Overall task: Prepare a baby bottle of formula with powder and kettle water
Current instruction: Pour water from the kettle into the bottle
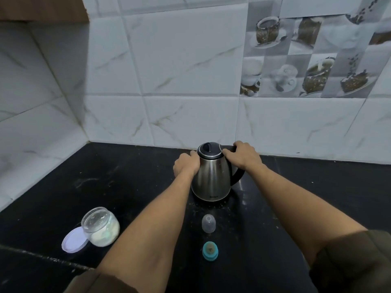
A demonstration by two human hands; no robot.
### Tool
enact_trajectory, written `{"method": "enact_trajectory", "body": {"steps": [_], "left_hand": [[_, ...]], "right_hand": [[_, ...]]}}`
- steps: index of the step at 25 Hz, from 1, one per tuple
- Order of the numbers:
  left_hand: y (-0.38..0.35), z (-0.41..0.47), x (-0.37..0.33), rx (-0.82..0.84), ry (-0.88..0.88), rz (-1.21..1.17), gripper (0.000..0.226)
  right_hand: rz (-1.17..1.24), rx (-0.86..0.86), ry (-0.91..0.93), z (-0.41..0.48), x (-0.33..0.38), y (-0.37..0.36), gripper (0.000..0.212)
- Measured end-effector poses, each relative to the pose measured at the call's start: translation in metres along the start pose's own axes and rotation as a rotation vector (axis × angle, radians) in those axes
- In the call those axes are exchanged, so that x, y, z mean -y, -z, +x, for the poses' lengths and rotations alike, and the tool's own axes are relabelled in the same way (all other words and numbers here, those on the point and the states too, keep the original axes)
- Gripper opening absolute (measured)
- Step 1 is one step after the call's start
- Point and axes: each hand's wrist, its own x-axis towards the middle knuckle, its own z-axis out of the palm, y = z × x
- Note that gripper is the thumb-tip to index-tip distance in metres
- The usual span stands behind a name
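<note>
**Both hands on the kettle at the back of the surface**

The black surface runs into a corner: tiled wall closes it off behind and on the left, and its front edge shows at the lower left. Bare room lies left of the kettle towards the corner and right of it along the back wall.

The kettle, steel with a black lid that is down, stands upright near the back wall, its black handle pointing right.

Both forearms reach forward from the bottom of the view, one on either side of the small things in front. The left hand is clenched against the kettle's upper left side, just under the lid's rim, fingers curled round the body. The right hand grasps the top of the handle, fingers curled over it, thumb at the lid's rim.

The glass jar, open and part full of white powder, sits well to the left near the front edge. Its pale lid lies tucked against its left side.

In front of the kettle, between the forearms, stand a clear cap and, nearer the person, the bottle, seen from above with a teal collar.

Count: one kettle, one jar, one jar lid, one cap, one bottle, two hands.
</note>
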Motion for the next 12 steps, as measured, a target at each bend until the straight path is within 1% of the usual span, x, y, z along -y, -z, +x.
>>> {"method": "enact_trajectory", "body": {"steps": [3, 8, 12], "left_hand": [[-0.005, 0.000, 0.001, -0.025, 0.043, -0.108, 0.053], [-0.005, 0.004, -0.007, -0.036, 0.094, -0.209, 0.054], [-0.003, 0.012, -0.007, -0.020, 0.113, -0.274, 0.059]], "right_hand": [[0.099, 0.002, 0.034, 0.008, -0.011, -0.001, 0.071], [0.123, -0.023, 0.062, 0.005, -0.018, -0.003, 0.077], [0.312, 0.032, 0.023, 0.001, -0.022, -0.011, 0.074]]}}
